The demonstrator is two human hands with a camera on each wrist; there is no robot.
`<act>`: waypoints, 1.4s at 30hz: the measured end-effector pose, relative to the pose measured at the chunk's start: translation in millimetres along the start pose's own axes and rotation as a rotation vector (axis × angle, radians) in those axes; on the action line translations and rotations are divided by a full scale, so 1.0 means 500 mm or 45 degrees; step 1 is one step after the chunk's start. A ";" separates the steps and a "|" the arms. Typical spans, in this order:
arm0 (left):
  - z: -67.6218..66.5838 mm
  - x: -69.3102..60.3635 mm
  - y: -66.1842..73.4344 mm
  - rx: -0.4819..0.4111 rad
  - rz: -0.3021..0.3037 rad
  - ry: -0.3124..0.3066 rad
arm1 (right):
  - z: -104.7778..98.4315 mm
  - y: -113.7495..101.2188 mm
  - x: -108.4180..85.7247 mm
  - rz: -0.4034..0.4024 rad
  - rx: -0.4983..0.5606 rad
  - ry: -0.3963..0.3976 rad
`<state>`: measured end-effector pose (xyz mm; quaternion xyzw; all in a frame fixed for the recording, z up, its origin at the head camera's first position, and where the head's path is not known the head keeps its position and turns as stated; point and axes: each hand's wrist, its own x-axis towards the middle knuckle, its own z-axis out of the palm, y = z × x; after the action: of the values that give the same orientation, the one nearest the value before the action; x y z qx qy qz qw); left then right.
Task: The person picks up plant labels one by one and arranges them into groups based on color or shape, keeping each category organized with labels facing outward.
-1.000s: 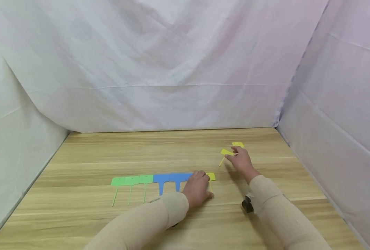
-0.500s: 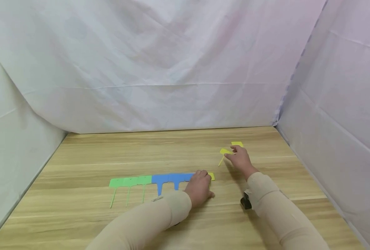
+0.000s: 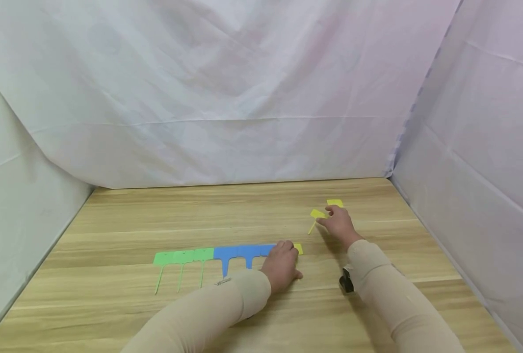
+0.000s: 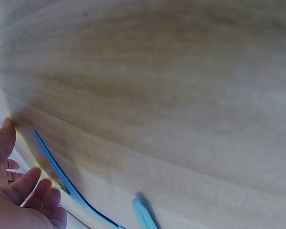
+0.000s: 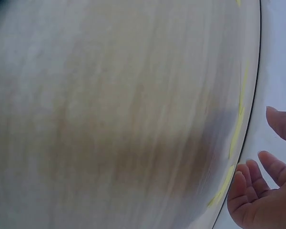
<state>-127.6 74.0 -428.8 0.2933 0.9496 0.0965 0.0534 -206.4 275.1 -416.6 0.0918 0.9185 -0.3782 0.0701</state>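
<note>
A row of flat tags with stems lies across the table: several pieces, green tags (image 3: 183, 257) at left, then blue tags (image 3: 226, 252), then a yellow tag (image 3: 299, 249) at the right end. My left hand (image 3: 281, 264) rests over the blue-yellow end and hides part of it. In the left wrist view its thumb and fingers lie along the yellow tag's stem (image 4: 26, 148), beside a blue tag (image 4: 62, 174). Farther back, my right hand (image 3: 340, 225) hovers at two loose yellow tags, a nearer one (image 3: 318, 214) and a farther one (image 3: 334, 202), thumb and fingers apart.
White cloth (image 3: 244, 98) hangs behind the wood-grain table (image 3: 155, 211) and along both sides. A black wrist device (image 3: 346, 282) shows under the right sleeve.
The view has shifted slightly. Both hands stay nearly where they were, the left one slightly farther over the blue tags; the loose yellow tags keep their places.
</note>
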 end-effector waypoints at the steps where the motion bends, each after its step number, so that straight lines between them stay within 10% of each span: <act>1: 0.000 0.000 0.000 0.007 0.005 0.006 | 0.002 0.001 0.002 0.001 -0.015 0.002; 42: 0.000 0.001 0.011 -0.001 0.003 -0.017 | 0.020 0.008 0.012 0.152 -0.257 0.041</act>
<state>-125.1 78.6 -427.8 0.2949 0.9489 0.0950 0.0597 -210.9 271.8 -427.6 0.1448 0.9458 -0.2774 0.0865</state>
